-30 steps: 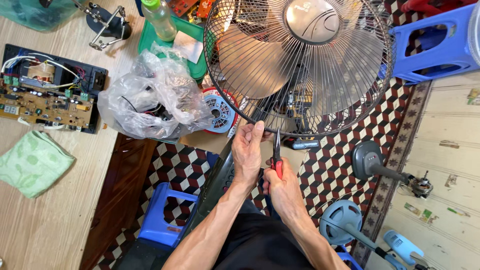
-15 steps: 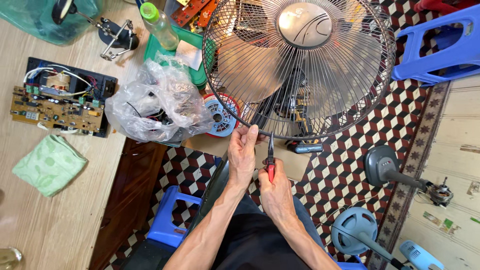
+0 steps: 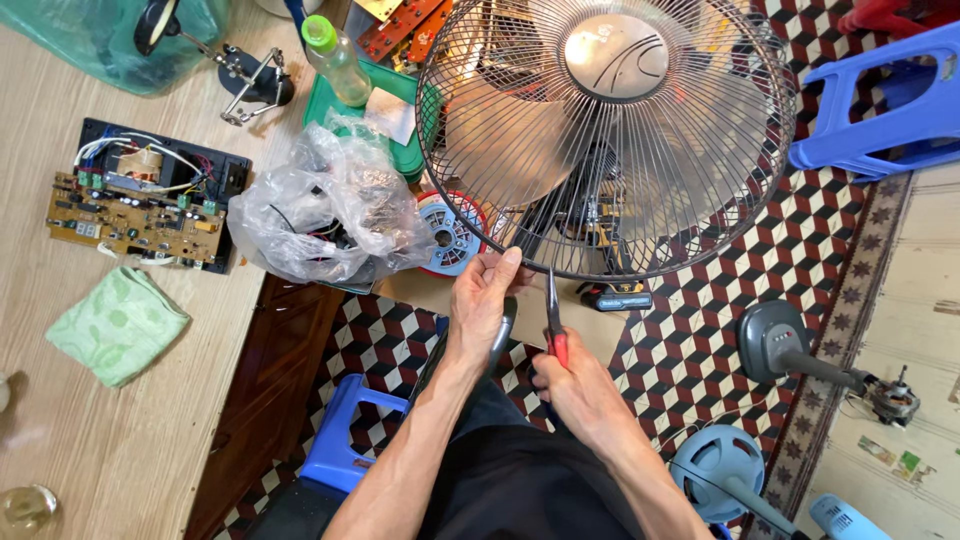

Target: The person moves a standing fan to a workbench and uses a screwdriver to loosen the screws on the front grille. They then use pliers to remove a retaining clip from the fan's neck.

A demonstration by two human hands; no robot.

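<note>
Fan guard upper centre of frame, round wire cage, tilted toward camera. Left hand at centre, fingers pinched on lower rim of guard. Right hand just below and right, closed around red grip of pliers, tips up at same rim. Hands near each other, not touching. Clear plastic bag left of guard, on wooden surface. Circuit board left edge, green cloth below it. Blue stool upper right.
</note>
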